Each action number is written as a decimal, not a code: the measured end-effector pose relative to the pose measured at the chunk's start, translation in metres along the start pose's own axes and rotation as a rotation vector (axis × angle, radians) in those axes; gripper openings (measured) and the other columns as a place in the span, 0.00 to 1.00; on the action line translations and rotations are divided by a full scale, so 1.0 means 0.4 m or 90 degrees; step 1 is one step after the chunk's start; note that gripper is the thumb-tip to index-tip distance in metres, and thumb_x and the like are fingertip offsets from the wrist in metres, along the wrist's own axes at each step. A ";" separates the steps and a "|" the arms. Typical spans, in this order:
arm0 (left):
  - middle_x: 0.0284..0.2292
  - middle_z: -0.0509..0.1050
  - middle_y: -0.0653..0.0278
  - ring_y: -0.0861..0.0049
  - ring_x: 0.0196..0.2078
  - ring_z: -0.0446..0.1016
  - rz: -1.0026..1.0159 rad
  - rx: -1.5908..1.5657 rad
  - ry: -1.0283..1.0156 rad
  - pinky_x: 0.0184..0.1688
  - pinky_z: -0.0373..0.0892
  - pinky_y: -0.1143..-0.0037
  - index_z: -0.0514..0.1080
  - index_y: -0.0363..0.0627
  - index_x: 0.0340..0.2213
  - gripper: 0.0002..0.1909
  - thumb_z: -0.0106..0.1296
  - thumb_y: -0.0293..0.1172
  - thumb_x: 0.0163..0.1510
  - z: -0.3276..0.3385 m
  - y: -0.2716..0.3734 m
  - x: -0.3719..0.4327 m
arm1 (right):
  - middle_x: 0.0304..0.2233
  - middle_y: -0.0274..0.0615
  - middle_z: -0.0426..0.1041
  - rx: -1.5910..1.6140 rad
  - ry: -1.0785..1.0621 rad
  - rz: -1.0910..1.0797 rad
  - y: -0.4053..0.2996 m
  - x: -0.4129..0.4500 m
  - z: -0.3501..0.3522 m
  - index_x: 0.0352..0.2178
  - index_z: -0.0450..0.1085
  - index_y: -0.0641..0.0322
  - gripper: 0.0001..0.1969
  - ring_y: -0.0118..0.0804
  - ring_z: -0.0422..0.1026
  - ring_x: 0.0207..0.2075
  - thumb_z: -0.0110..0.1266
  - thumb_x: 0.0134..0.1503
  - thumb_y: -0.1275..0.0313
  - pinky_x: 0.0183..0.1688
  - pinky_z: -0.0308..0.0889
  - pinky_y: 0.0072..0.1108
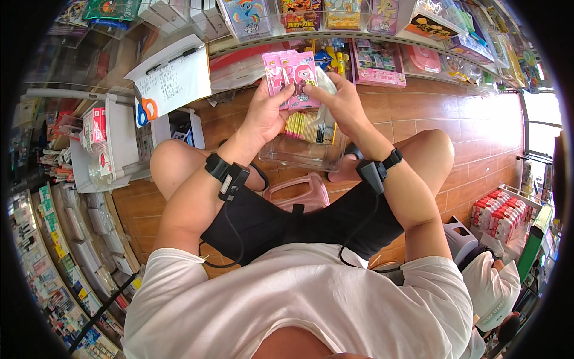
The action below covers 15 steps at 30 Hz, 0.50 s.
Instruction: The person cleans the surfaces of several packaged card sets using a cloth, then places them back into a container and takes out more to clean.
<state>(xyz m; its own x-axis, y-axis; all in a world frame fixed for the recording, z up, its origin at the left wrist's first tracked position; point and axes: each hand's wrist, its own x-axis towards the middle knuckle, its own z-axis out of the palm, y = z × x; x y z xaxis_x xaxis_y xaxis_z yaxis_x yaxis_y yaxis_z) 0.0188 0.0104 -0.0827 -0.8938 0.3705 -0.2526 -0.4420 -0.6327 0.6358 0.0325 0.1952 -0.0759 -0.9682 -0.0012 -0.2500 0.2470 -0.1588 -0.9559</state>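
My left hand (264,110) grips several pink foil packets (299,74) with cartoon pony pictures, fanned slightly over one another, its thumb pressed on their front. My right hand (344,101) pinches the right side of the front packet with its thumb. A crumpled whitish cloth or wipe (329,116) is also in the right hand and hangs below it. Under both hands, on the floor, stands a clear plastic bin (296,156). Yellow pencils (316,128) lie in rows inside it, partly hidden by the hands and cloth.
Ahead is a shelf (314,37) of boxed goods, with a pink toy box (381,74) beneath. Left are a handwritten sheet (175,85), a pen (172,61) and orange-blue scissors (147,111). A pink stool (320,193) is between my legs. Another person (491,287) is behind right.
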 end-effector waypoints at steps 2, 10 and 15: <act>0.49 0.74 0.62 0.71 0.51 0.75 0.009 0.037 -0.008 0.54 0.74 0.64 0.65 0.44 0.53 0.18 0.50 0.22 0.63 0.001 -0.004 0.000 | 0.29 0.37 0.78 -0.149 0.007 -0.049 0.012 0.003 -0.003 0.37 0.75 0.70 0.17 0.22 0.73 0.29 0.69 0.51 0.67 0.32 0.69 0.20; 0.49 0.74 0.59 0.67 0.51 0.75 -0.005 0.128 0.081 0.51 0.75 0.63 0.63 0.45 0.56 0.17 0.41 0.27 0.67 -0.002 0.004 0.003 | 0.24 0.39 0.77 -0.235 0.132 -0.101 -0.021 0.007 -0.026 0.32 0.75 0.70 0.15 0.25 0.72 0.26 0.68 0.49 0.67 0.29 0.67 0.23; 0.52 0.72 0.58 0.66 0.53 0.74 0.003 0.139 0.048 0.53 0.74 0.62 0.61 0.45 0.58 0.18 0.38 0.28 0.68 0.001 -0.020 -0.004 | 0.25 0.45 0.76 -0.312 0.146 -0.190 -0.018 0.001 -0.010 0.33 0.74 0.69 0.18 0.32 0.73 0.27 0.68 0.48 0.65 0.32 0.68 0.26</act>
<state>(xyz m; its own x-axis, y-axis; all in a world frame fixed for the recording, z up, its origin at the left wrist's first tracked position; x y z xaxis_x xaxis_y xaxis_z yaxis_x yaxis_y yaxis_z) 0.0239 0.0153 -0.0870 -0.9022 0.3118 -0.2980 -0.4188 -0.4684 0.7779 0.0303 0.2004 -0.0697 -0.9788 0.1940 0.0652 0.0076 0.3526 -0.9357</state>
